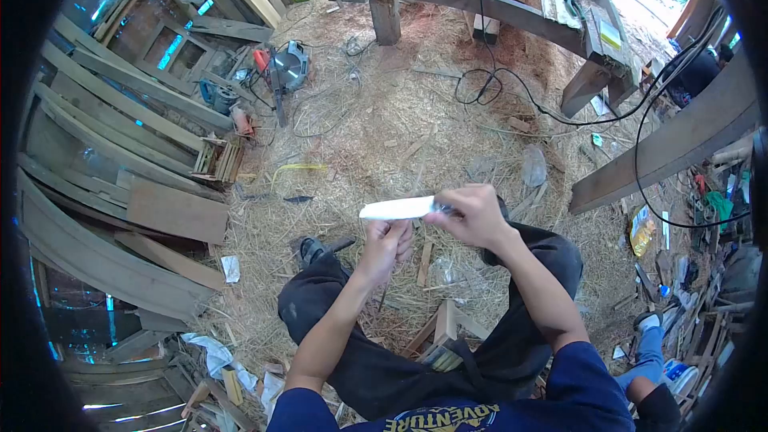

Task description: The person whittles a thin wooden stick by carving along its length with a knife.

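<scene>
A long, pale white piece (396, 209) lies nearly level in front of me, over my knees; glare hides its surface, and I cannot tell its exact kind. My left hand (387, 242) is closed under its left half, fingers curled, thumb side up against it. At the right end my right hand (474, 216) is closed around it, knuckles up. Something small and dark shows by the right fingers, too blurred to name. Below, between my legs, stands a small wooden block or stool (445, 328).
Wood shavings cover the floor. A circular saw (290, 66) lies ahead to the left, near leaning boards (176, 210). A wooden workbench (512, 2) stands ahead, with a black cable (552, 122) running past it. Another person's leg (648, 352) shows at lower right.
</scene>
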Motion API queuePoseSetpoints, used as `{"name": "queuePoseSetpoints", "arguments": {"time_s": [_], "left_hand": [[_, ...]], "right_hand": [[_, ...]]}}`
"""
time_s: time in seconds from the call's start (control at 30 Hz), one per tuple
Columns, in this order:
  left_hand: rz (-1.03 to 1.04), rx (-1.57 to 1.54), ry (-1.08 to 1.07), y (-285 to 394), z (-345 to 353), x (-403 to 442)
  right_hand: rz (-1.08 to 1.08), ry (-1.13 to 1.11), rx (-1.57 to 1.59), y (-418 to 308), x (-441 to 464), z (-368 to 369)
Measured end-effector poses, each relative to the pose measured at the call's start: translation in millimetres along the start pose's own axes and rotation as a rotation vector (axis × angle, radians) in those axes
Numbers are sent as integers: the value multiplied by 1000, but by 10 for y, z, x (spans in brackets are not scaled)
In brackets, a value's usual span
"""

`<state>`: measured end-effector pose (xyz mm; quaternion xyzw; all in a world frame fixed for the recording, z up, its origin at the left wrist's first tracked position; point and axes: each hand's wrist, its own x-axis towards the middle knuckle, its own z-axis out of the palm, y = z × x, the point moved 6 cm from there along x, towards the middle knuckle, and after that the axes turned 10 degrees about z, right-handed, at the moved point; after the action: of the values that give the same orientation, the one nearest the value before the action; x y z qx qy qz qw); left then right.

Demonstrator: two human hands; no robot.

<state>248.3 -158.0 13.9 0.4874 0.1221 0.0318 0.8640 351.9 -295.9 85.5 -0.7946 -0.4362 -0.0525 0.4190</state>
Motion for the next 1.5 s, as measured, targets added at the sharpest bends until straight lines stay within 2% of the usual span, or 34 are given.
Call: {"name": "queuePoseSetpoints", "arguments": {"time_s": [0.03, 0.3, 0.4, 0.5, 0.6, 0.73, 0.83, 0.9, 1.0, 1.1, 1.2, 1.23, 1.27, 1.4, 1.5], "left_hand": [[-46, 19, 53, 4, 46, -34], [-156, -136, -11, -59, 133, -84], [-157, -188, -73, -99, 117, -90], [-145, -135, -64, -74, 116, -98], [-127, -157, -60, 54, 165, -97], [-110, -138, -4, 69, 115, -66], [-78, -130, -83, 176, 196, -130], [-83, -34, -161, 165, 227, -234], [-4, -115, -76, 142, 47, -183], [53, -103, 48, 220, -157, -85], [117, -56, 108, 203, -104, -28], [130, -44, 128, 192, -93, -18], [120, 3, 18, 161, -120, -8], [73, 18, 59, 138, -50, 6], [48, 27, 87, 74, -37, 8]], "right_hand": [[-52, -31, -21, -66, 0, 48], [-105, -51, -19, -54, 17, 28], [-94, -78, -78, -62, 23, -21], [-81, -76, -125, -31, 34, -53], [-55, 41, -97, 80, 51, -143], [-39, 36, -162, 145, 77, -239], [86, 221, -284, 341, 127, -515], [578, 438, -244, 793, 127, -877], [469, 508, -396, 616, 86, -1035], [348, 289, -250, 454, -2, -610], [61, 150, -175, 107, 133, -268], [42, 102, -142, 44, 144, -164], [20, 54, -112, -4, 151, -60], [-80, -53, -52, -121, 139, 159], [-23, -93, -65, -145, 163, 203]]}}
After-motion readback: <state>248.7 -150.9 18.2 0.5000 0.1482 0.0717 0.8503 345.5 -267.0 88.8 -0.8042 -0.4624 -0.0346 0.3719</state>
